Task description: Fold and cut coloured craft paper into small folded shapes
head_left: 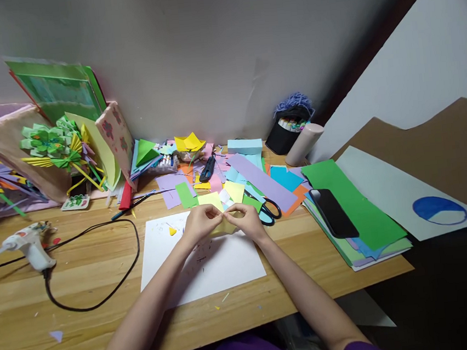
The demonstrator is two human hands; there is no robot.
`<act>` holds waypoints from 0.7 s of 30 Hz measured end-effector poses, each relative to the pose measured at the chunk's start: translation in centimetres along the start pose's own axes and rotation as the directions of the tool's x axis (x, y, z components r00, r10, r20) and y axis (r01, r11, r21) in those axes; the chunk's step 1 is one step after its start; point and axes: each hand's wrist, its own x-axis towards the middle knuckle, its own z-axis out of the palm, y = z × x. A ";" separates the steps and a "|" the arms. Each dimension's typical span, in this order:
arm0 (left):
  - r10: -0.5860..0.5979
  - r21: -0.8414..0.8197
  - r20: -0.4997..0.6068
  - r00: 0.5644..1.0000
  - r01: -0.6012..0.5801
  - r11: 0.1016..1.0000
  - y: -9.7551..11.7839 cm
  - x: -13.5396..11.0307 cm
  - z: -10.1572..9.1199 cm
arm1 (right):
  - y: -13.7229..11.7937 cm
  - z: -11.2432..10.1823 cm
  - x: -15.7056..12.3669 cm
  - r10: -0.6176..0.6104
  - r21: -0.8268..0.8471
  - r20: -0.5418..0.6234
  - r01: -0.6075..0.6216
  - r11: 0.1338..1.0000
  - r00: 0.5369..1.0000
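My left hand (pixel 203 222) and my right hand (pixel 245 219) meet fingertip to fingertip above a white sheet (pixel 226 274). Both are closed in a pinch on a piece of pale yellow paper (pixel 224 228), most of which my fingers hide. Dark marks and a small yellow scrap (pixel 173 231) show on the sheet, left of my hands. Just beyond my right hand lie black-handled scissors (pixel 272 211), partly among paper pieces. Yellow paper squares (pixel 234 191) rest right behind my fingers.
A hot glue gun (pixel 32 246) with a looping black cord stands at the left. Coloured paper scraps, a utility knife (pixel 207 169) and a purple strip (pixel 262 180) crowd the back. At the right, a phone (pixel 333 213) lies on stacked green paper (pixel 369 217). A black marker holder (pixel 281 137) stands behind.
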 end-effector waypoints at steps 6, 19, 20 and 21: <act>-0.042 -0.030 -0.023 0.999 0.042 0.999 0.6 -0.1 -0.4 | 0.2 -0.7 0.2 0.022 -0.020 -0.082 -0.024 1.000 0.996; -0.046 -0.088 0.060 0.997 0.051 0.995 1.0 -0.2 -0.9 | -0.2 -0.5 0.1 -0.065 -0.017 0.045 0.066 0.998 0.997; -0.056 -0.084 0.058 0.997 0.061 0.995 1.0 -0.2 -0.9 | -0.3 -0.4 0.0 -0.079 -0.031 0.036 0.080 0.996 0.996; -0.069 -0.082 0.058 0.996 0.073 0.994 0.9 -0.2 -0.9 | -0.5 -0.4 0.0 -0.088 -0.041 0.029 0.090 0.995 0.996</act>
